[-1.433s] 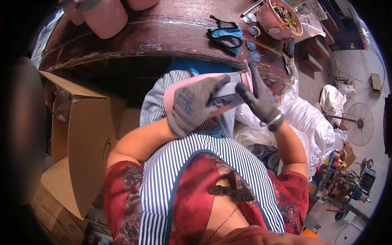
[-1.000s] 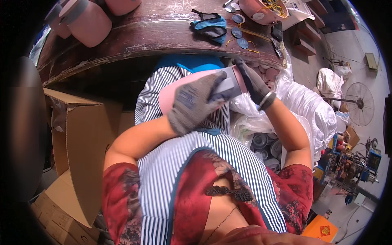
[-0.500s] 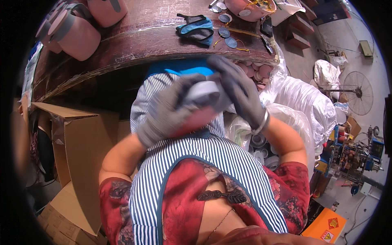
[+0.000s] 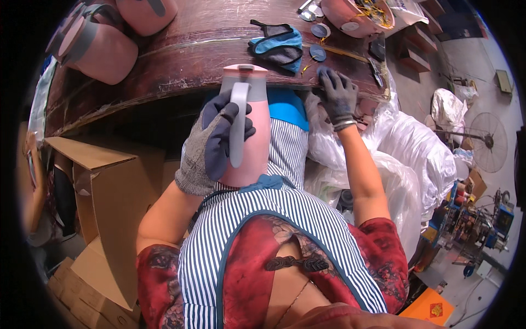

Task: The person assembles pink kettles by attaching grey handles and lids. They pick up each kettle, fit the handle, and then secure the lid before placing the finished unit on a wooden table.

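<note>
Right hand [image 4: 338, 94] has moved from the jug [image 4: 258, 134] to the near edge of the counter [image 4: 189, 57], by the tags [image 4: 317, 53]; its grip cannot be told. Left hand [image 4: 210, 137] grips the jug's handle [image 4: 238, 134] above the lap [image 4: 289, 151], presumably freeing the right.

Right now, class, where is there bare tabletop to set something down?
Bare: dark red wooden tabletop between the pink-grey pitchers and the blue-black cloth. Crowded: its right end, with round blue tags and a pink plastic bucket.
</note>
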Available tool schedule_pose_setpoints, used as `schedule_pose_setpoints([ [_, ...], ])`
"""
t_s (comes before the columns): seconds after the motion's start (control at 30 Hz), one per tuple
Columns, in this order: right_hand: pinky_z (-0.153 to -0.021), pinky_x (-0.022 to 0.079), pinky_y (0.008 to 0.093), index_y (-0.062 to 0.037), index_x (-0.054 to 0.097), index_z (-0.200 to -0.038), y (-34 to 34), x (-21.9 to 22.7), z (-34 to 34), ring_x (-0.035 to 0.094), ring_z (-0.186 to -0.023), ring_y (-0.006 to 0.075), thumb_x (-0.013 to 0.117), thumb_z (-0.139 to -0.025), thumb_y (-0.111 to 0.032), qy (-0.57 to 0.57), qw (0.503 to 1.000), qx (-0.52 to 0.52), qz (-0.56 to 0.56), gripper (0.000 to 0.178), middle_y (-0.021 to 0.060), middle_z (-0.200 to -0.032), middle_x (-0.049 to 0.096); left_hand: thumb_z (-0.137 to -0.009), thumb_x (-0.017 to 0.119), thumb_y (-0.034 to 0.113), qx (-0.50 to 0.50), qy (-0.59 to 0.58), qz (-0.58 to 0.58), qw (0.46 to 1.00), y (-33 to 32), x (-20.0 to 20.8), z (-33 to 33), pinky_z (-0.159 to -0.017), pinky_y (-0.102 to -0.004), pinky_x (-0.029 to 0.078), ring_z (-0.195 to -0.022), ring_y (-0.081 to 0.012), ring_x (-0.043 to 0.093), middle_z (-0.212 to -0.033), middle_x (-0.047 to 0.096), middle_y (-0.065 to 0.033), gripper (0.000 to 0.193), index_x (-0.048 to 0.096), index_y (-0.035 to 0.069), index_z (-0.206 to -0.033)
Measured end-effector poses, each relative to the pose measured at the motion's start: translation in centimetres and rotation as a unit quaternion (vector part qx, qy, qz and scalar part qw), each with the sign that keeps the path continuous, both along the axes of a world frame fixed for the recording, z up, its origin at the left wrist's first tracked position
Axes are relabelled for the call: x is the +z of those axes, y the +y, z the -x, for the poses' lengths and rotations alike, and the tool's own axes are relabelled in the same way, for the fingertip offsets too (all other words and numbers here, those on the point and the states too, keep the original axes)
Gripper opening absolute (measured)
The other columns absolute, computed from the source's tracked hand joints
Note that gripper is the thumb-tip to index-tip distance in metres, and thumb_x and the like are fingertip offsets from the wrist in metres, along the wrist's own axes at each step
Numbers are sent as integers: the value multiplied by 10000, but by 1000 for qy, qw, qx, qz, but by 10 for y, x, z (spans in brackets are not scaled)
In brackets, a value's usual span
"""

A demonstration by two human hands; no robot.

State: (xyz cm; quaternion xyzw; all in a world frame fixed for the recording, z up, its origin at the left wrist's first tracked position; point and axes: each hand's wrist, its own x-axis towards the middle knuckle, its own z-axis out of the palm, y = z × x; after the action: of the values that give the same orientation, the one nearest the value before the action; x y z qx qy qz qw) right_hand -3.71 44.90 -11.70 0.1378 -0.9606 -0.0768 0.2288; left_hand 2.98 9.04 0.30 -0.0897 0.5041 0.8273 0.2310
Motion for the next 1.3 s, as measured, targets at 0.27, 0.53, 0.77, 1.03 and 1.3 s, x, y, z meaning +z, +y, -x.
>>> schedule_pose_setpoints([
  [0.27,-647,532,227,-55,658,-1119,-78,82,-37,639,-783,90,660,-954,-101,-161,532,-103,825,172,23,-988,687,-944,601,93,-93,81,92,988,-26,-17,27,-1051,-353,464,-1199,-209,582,-1276,599,-173,429,551,-25,-1353],
  [0.53,-741,602,301,25,544,-1209,-163,88,-54,663,-920,167,651,-965,-103,-168,487,0,857,295,120,-1109,645,-858,727,110,-146,225,254,929,-26,-22,50,-950,-309,481,-1065,-196,596,-1128,597,-96,403,640,-9,-1234],
  [0.77,-783,578,330,-9,556,-1198,-182,70,-52,660,-944,188,645,-983,-165,-189,409,97,887,279,133,-1119,660,-838,758,262,-211,303,330,869,-27,-27,78,-897,-344,518,-980,-240,644,-1087,639,-130,423,665,19,-1172],
  [1.03,-870,554,336,-83,583,-1197,-163,66,-47,651,-1059,205,603,-1008,-220,-197,391,8,899,234,115,-1217,662,-1056,398,217,-88,10,-226,970,-58,-22,75,-1078,-489,472,-1191,-307,607,-1197,632,-171,393,588,-57,-1264],
  [1.3,-862,544,326,-19,671,-1117,-168,112,-8,668,-974,173,774,-861,-97,-196,613,53,763,286,99,-1075,699,-950,613,129,-110,122,-102,981,-16,-4,108,-1033,-336,477,-1216,-215,594,-1334,611,-142,494,505,-11,-1411],
])
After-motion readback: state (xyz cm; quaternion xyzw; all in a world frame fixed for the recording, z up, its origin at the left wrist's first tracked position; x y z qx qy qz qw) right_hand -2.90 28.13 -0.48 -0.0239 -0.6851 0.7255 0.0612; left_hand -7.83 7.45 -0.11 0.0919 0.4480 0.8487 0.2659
